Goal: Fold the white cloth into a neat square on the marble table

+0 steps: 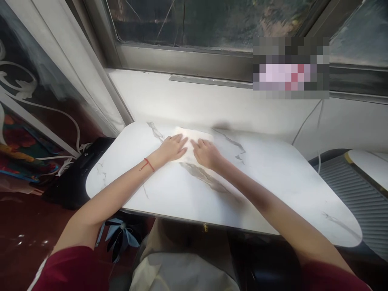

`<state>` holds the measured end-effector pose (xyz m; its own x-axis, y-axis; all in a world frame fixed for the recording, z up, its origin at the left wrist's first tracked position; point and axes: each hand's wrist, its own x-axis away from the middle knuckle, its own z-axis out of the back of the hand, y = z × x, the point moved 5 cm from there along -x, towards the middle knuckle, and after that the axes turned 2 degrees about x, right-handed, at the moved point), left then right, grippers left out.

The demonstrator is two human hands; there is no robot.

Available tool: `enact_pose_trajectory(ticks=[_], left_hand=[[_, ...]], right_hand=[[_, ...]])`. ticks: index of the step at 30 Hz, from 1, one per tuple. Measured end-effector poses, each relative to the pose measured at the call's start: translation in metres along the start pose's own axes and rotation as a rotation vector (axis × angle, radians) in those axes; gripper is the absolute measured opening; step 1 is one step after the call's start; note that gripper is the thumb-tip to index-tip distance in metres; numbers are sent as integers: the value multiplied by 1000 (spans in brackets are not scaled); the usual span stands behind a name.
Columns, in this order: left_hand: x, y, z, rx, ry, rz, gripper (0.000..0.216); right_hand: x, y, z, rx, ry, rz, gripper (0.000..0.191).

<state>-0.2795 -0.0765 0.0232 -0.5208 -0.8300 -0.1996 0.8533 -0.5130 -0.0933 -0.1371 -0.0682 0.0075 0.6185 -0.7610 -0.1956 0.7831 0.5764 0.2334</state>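
A white cloth or paper sheet (194,131) lies flat on the white, grey-veined tabletop (257,178), towards its back edge. On the left part of this sheet rests my left hand (173,148), palm down with fingers spread. My right hand (206,153) presses on its right part, fingers stretched out and pointing up and left. The fingertips of both hands are close together but apart. Part of the sheet is hidden under the hands. A thin red string bracelet (147,164) circles my left wrist.
Behind the table stand a white wall (188,99) and a window. A white cable (319,133) hangs at the right, near a ribbed grey surface (353,190). Left of the table is a black stand (72,178) with cables. A pinwheel-like object (123,232) sits below the front edge.
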Motion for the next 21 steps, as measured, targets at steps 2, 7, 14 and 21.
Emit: enact_pose_trajectory(ticks=[2,7,14,21], left_hand=[[-3,-14,-6,-10,-1,42,53],[-16,-42,-17,-33,1,162,56],[-31,-72,-29,88,43,228,55],[-24,-67,-21,83,17,206,54]], right_hand=[[-20,5,-7,-31,11,21,54],[-62,14,-26,-123,84,22,54],[-85,21,-34,-239,163,-53,54],[-77,15,-29,-186,169,-57,52]])
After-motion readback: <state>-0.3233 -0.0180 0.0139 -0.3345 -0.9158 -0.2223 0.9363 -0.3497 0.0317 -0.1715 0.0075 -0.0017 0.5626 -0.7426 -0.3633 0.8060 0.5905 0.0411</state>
